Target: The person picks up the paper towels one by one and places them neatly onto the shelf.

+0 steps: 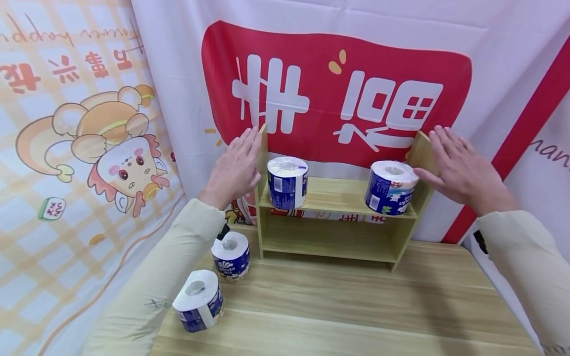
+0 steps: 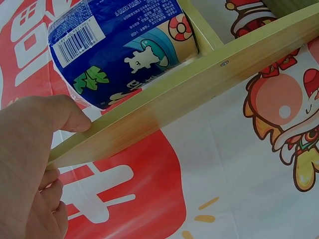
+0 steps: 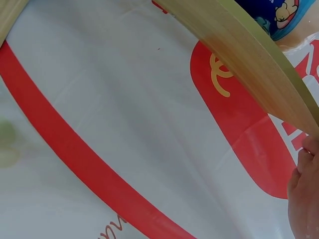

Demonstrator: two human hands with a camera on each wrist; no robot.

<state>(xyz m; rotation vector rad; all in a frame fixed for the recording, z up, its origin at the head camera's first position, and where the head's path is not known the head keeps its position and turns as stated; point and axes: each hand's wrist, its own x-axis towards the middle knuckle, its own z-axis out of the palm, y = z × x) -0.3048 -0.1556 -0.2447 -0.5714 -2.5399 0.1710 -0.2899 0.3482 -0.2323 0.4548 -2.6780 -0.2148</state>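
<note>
A small wooden shelf (image 1: 327, 252) stands on the table against the backdrop. My left hand (image 1: 236, 170) grips its left side panel near the top; in the left wrist view the thumb (image 2: 72, 117) lies on one side and the fingers on the other. At the right side panel (image 1: 420, 153), my right hand (image 1: 463, 170) holds the upper end, its thumb on the inner side. Two wrapped toilet paper rolls stand on the upper board: a left roll (image 1: 287, 184) and a right roll (image 1: 391, 189). The right wrist view shows only part of that hand (image 3: 305, 189).
Two more toilet paper rolls stand on the table's left side, one roll (image 1: 231, 257) close to the shelf and another roll (image 1: 200, 301) nearer me. The wooden table (image 1: 338, 306) extends in front. A printed cloth (image 1: 178, 59) hangs behind and a patterned one (image 1: 67, 247) at left.
</note>
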